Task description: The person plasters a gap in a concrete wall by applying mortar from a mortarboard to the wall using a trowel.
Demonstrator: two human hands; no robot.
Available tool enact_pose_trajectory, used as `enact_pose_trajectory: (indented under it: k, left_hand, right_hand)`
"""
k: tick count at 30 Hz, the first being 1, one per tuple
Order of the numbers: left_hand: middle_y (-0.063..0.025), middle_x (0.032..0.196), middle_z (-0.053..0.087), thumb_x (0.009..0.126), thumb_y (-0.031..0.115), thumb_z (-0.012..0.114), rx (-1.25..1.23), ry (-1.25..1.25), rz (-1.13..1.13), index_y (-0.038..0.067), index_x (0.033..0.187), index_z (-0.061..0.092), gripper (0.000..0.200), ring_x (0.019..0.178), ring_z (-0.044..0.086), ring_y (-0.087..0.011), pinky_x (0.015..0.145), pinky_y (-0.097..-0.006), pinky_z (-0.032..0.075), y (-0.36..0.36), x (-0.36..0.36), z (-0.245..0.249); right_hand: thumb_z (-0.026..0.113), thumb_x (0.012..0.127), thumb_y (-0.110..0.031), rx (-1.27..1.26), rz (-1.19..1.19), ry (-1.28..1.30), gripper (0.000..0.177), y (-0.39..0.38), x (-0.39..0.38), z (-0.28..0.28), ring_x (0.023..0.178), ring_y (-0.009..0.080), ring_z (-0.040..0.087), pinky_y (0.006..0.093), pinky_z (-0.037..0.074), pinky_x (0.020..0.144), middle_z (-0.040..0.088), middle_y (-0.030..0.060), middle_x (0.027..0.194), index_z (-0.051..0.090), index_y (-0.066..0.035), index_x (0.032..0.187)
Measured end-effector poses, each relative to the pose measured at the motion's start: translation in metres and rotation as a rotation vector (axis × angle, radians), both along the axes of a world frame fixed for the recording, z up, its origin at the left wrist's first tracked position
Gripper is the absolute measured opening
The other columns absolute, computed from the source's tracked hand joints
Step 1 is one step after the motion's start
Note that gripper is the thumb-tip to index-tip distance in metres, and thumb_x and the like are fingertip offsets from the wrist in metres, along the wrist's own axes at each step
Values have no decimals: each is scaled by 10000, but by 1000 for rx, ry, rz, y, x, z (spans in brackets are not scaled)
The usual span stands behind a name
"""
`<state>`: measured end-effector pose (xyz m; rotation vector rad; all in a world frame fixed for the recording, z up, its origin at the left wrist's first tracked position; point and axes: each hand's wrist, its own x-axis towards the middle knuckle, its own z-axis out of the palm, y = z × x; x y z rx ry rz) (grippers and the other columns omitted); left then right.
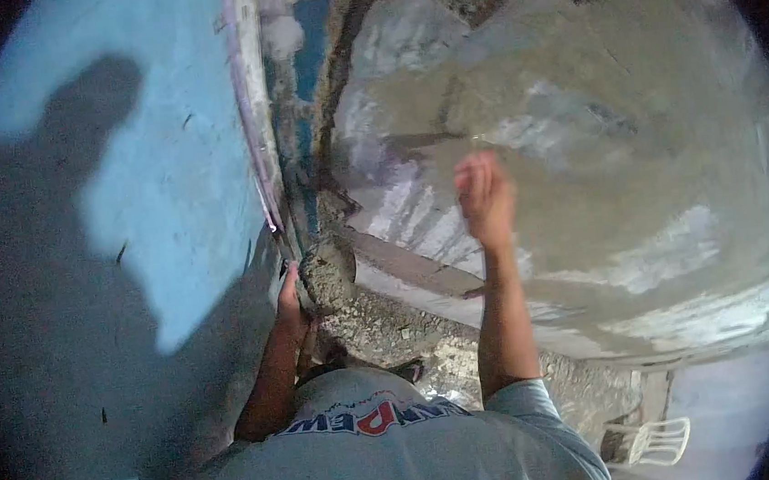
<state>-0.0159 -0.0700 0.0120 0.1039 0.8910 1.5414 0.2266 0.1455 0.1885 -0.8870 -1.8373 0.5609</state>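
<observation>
My left hand [290,305] is closed low beside the narrow gap between the walls, its thumb pointing up. A rough grey lump of mortar [326,277] is right beside its fingers, and what the hand grips is mostly hidden. My right hand [486,196] is raised in front of the plastered wall [582,195], fingers curled and blurred by motion. I cannot tell what it holds. A thin brownish strip [426,138] shows on the wall just above and left of it. The plaster is patchy, with damp grey-brown areas and whitish smears.
A blue wall [186,166] with a large shadow stands at left. Pale purplish trim [248,96] runs down beside the gap. Broken plaster edges [335,89] border the gap's right side. Rubble [401,325] covers the ground below, and a white plastic chair [660,442] stands lower right.
</observation>
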Motion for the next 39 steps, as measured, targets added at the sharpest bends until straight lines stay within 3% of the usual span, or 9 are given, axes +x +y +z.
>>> enact_pose_trajectory:
  k: [2,6,11,21,25,28,36,38,39]
  left_hand:
    - [-88,1081,719,1050,574,454,-63,-17,86,39,1406,533,647,831,729,-195,635,-372,590,7,10,16]
    - [-115,1310,650,1075,521,436,235,-34,-132,24,1428,527,617,1145,663,-252,962,-435,539,5,-9,-26]
    - [-96,1290,657,1077,518,427,141,29,-36,55,1437,511,593,1114,672,-253,892,-426,566,9,6,2]
    - [-84,1351,640,955,748,464,-15,186,-267,102,1486,481,836,1158,662,-270,821,-451,574,16,10,1]
    - [-101,1404,601,947,753,482,-91,210,-247,98,1503,462,859,1228,624,-290,968,-462,529,4,21,39]
    - [-108,1438,572,956,743,481,-139,129,-202,83,1501,461,857,1280,586,-304,997,-493,505,9,-8,-39]
    - [-109,1408,618,972,727,454,-68,157,-224,81,1480,508,824,1234,634,-305,952,-493,539,6,12,6]
    - [-109,1415,612,967,737,453,-313,314,-111,82,1477,511,832,1255,621,-300,984,-490,522,2,28,44]
    - [-103,1422,607,960,744,459,55,92,-265,88,1481,505,839,1275,606,-296,1031,-486,493,9,5,-9]
  right_hand:
    - [472,1086,-343,-88,1,-362,366,-7,-15,-56,690,445,652,512,519,672,674,210,779,670,-61,963]
    - [489,1071,-343,-149,-107,-717,332,-29,-16,-73,850,543,617,579,508,724,672,287,922,642,-61,988]
    - [519,1058,-360,-37,-259,-58,349,-36,27,76,784,510,648,548,523,683,633,308,780,625,-44,956]
    - [402,1073,-495,-227,-100,-717,507,-30,-2,-64,841,536,654,624,516,759,691,301,830,628,-43,1033]
    - [494,1073,-378,-30,-358,-293,410,-43,47,27,805,493,669,559,523,689,667,287,803,636,-24,923]
    - [547,1059,-334,-187,-255,23,303,-42,54,33,790,488,656,530,517,650,655,281,788,618,-48,986]
    - [508,1062,-398,-196,-200,-728,395,-20,40,-88,842,516,644,593,502,694,681,278,832,644,-35,985]
    - [525,1065,-357,27,-332,-305,370,-43,69,-6,835,471,704,532,547,723,701,283,850,675,-20,1030]
    - [534,1062,-315,-76,-334,-110,336,-44,89,25,813,468,697,498,545,707,703,273,855,677,-13,1034]
